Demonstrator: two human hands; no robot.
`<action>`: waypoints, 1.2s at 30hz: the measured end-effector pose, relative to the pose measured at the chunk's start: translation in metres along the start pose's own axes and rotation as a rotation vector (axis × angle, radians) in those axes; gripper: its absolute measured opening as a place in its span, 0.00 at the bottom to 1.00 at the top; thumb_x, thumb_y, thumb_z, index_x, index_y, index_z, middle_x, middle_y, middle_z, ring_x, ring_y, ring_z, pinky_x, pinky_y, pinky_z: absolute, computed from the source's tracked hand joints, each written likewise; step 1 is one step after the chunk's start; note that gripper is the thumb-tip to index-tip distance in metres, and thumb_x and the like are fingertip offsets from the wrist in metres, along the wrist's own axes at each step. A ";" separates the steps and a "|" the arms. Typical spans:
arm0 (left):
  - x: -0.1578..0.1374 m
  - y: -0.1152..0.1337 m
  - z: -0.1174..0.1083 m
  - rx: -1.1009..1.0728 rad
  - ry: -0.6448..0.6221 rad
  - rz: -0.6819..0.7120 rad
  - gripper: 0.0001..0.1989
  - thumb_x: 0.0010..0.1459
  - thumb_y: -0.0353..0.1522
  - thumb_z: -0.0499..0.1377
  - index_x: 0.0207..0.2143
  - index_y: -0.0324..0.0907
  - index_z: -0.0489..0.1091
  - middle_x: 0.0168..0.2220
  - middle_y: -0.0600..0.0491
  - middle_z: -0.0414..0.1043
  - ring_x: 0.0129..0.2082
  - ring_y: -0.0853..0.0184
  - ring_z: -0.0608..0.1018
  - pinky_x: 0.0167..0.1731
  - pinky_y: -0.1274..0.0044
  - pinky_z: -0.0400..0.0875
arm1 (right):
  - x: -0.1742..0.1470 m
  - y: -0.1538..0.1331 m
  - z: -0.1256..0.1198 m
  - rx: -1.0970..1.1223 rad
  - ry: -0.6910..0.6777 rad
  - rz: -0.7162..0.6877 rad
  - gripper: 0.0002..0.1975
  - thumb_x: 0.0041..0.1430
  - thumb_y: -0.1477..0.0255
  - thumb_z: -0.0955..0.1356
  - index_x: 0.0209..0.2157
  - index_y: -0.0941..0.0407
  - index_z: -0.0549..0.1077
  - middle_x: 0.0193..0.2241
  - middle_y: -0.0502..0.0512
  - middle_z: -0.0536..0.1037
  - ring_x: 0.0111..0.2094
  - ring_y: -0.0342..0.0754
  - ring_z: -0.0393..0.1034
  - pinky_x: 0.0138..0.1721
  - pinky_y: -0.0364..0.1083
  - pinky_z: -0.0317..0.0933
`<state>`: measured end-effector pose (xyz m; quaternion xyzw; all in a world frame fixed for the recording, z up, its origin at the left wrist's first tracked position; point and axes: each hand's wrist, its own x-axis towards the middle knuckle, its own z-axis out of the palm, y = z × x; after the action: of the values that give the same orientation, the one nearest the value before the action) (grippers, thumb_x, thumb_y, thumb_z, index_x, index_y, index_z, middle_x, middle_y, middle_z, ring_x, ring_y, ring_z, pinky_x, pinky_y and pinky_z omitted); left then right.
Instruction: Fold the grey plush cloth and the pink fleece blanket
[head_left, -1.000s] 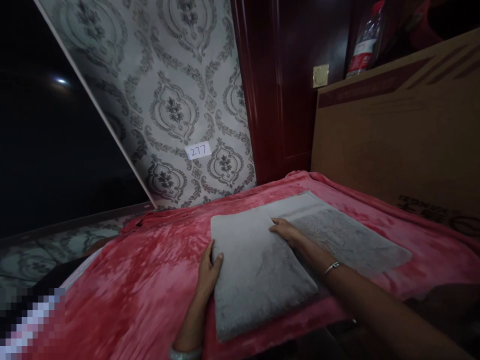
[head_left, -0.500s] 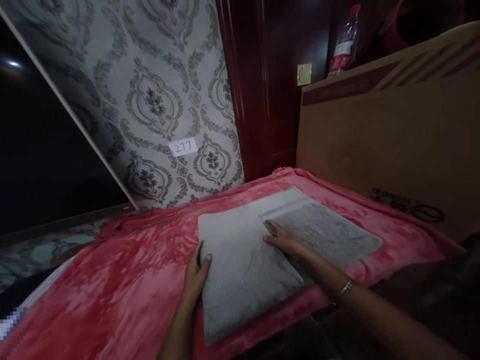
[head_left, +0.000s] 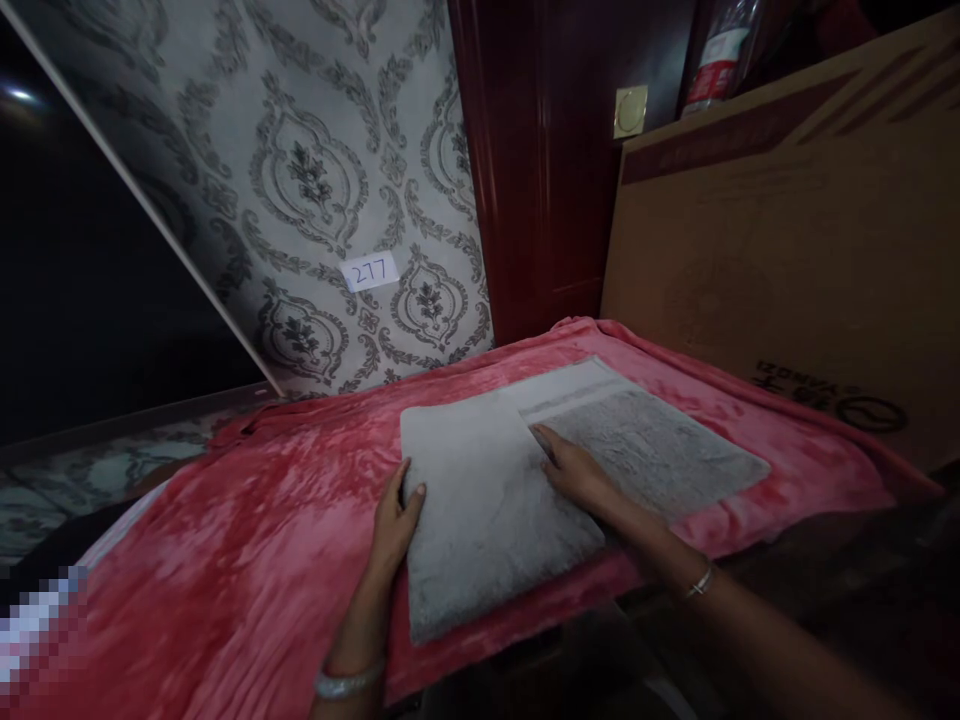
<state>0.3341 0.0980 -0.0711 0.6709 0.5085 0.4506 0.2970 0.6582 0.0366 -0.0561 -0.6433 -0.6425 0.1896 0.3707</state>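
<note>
A grey towel (head_left: 645, 455) lies on a red and pink plush blanket (head_left: 300, 540). Its left part is doubled over into a smooth, paler flap (head_left: 472, 510) that overlaps the textured part. My left hand (head_left: 397, 520) grips the left folded edge, thumb on top and the other fingers along the side, partly hidden. At the flap's right edge, my right hand (head_left: 577, 475) has its fingers curled around the border, with some fingertips hidden by the cloth. Both hands touch the towel, which rests on the blanket.
A large cardboard box (head_left: 750, 260) stands behind on the right, with a plastic bottle (head_left: 716, 70) by its top edge. A patterned wall (head_left: 315, 180) bears a paper label (head_left: 371, 270). A dark panel (head_left: 97, 280) stands at left.
My right hand's fingers have closed in from spread on the flap to curled at its edge. My left hand stays on the left edge. The view has shifted slightly.
</note>
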 end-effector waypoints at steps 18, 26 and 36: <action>0.000 0.032 0.015 0.459 -0.040 0.227 0.29 0.59 0.38 0.57 0.62 0.38 0.67 0.68 0.40 0.59 0.69 0.51 0.59 0.68 0.58 0.51 | -0.040 -0.057 0.041 -0.428 -0.282 -0.199 0.33 0.69 0.52 0.60 0.71 0.48 0.53 0.72 0.55 0.44 0.72 0.62 0.33 0.68 0.67 0.27; 0.036 0.071 0.051 0.784 -0.590 0.167 0.32 0.66 0.44 0.50 0.69 0.43 0.57 0.73 0.44 0.47 0.73 0.53 0.50 0.69 0.56 0.41 | -0.042 -0.056 0.045 -0.468 -0.268 -0.196 0.34 0.68 0.56 0.63 0.71 0.48 0.53 0.72 0.57 0.45 0.72 0.62 0.35 0.68 0.68 0.30; 0.097 0.048 0.045 0.895 -0.481 0.058 0.36 0.65 0.50 0.47 0.70 0.45 0.54 0.73 0.44 0.45 0.73 0.50 0.47 0.69 0.52 0.35 | -0.043 -0.050 0.050 -0.466 -0.238 -0.224 0.32 0.68 0.56 0.62 0.70 0.47 0.56 0.72 0.55 0.46 0.72 0.62 0.36 0.68 0.69 0.32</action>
<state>0.4027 0.1779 -0.0196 0.8310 0.5502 0.0294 0.0768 0.5833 0.0014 -0.0632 -0.6095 -0.7748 0.0688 0.1534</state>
